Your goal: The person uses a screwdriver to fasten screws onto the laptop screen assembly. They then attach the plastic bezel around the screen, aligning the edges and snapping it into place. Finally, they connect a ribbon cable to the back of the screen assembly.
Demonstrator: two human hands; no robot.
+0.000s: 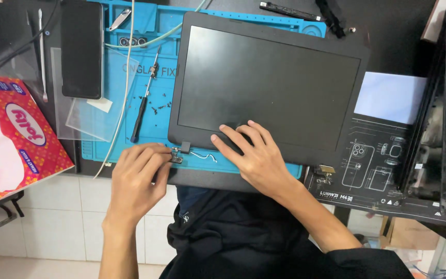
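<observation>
I'm working the hinge (177, 154): left hand (138, 175) pinches it, right hand (251, 155) lies flat, fingers spread, on the screen (269, 82). Next needs steady grip.

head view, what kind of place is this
Most likely an electronics repair bench. A detached laptop screen panel lies on a blue repair mat beside a screwdriver and loose screws. The left hand pinches the panel's metal hinge; the right hand rests flat on its bezel.
</observation>
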